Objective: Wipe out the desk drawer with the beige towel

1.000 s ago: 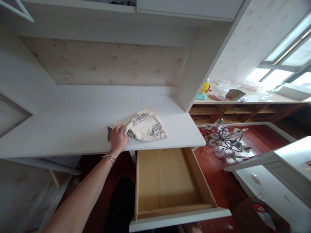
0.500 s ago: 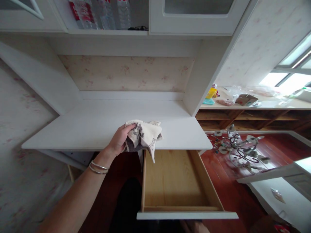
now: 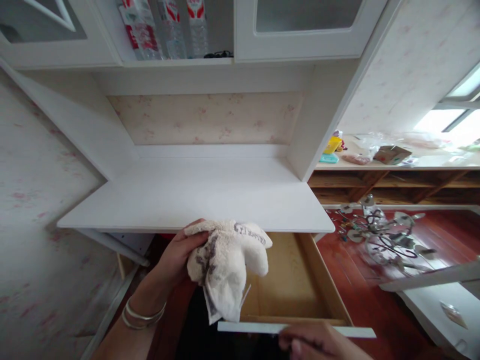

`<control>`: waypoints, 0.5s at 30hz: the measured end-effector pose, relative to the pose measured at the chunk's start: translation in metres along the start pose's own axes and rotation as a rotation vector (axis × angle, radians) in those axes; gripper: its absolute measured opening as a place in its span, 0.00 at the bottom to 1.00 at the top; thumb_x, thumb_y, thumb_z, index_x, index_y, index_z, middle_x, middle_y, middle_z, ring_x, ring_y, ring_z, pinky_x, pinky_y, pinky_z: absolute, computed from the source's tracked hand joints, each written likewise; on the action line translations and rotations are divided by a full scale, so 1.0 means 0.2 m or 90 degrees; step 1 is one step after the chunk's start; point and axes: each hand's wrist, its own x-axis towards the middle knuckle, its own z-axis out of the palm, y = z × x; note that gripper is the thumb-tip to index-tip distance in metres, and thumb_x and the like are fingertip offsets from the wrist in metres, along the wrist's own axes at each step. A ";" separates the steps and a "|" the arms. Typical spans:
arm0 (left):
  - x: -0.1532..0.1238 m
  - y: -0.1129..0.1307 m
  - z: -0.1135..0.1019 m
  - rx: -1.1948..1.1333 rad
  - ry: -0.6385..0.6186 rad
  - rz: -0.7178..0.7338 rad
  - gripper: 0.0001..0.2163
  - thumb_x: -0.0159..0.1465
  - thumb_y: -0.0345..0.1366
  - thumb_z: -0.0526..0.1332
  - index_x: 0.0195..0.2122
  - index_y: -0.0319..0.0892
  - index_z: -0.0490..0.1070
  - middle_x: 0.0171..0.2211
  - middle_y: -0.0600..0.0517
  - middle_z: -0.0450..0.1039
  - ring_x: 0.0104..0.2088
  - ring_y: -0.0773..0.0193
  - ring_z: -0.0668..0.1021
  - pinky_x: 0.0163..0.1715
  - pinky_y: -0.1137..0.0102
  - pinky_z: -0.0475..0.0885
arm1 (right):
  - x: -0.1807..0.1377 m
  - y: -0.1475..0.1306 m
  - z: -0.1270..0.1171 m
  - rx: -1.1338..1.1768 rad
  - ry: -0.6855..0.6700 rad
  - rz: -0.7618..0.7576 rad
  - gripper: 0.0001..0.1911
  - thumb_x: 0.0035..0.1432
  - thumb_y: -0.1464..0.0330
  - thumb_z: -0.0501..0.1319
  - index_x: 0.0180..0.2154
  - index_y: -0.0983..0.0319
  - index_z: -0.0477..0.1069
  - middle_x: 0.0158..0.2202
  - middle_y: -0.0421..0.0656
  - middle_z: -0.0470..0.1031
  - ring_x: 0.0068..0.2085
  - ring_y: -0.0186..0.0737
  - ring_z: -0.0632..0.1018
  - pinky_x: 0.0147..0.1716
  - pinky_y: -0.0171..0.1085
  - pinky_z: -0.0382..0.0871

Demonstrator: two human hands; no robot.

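Note:
My left hand, with two bangles on its wrist, grips a cream cloth with dark patterned patches. The cloth hangs in front of the desk edge and covers the left part of a pulled-out wooden drawer. At the drawer's white front edge is my right hand, blurred and partly cut off by the bottom of the view. Its fingers are curled near that edge; whether they grip it I cannot tell. Behind the cloth stretches the white desk top.
Plastic bottles stand on the open shelf above, between cabinet doors. On the right, a chandelier lies on the red floor before a low wooden shelf unit with bags and a box on it. White furniture stands at lower right.
My left hand has brought the cloth off the desk top, nearer to me and over the drawer. My right hand has risen from below to the drawer front. The view has shifted slightly.

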 end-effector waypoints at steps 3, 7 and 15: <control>-0.06 -0.01 0.02 0.004 -0.035 -0.004 0.09 0.48 0.36 0.69 0.27 0.39 0.73 0.24 0.53 0.73 0.27 0.65 0.75 0.29 0.73 0.68 | 0.15 -0.18 -0.11 0.098 0.201 -0.010 0.29 0.60 0.49 0.54 0.57 0.55 0.67 0.54 0.48 0.72 0.52 0.47 0.73 0.51 0.44 0.69; -0.08 -0.04 0.03 0.018 -0.152 -0.008 0.07 0.47 0.35 0.67 0.25 0.38 0.73 0.25 0.52 0.73 0.27 0.66 0.73 0.30 0.73 0.66 | 0.34 -0.24 -0.14 0.073 0.182 -0.139 0.39 0.54 0.52 0.64 0.64 0.54 0.54 0.66 0.46 0.54 0.64 0.46 0.59 0.62 0.47 0.55; -0.05 -0.07 0.11 0.087 -0.154 0.015 0.07 0.50 0.35 0.63 0.28 0.38 0.76 0.30 0.49 0.76 0.36 0.59 0.76 0.37 0.69 0.68 | 0.34 -0.36 -0.02 0.076 -0.113 -0.238 0.27 0.53 0.56 0.67 0.52 0.61 0.72 0.49 0.44 0.75 0.51 0.46 0.73 0.54 0.42 0.64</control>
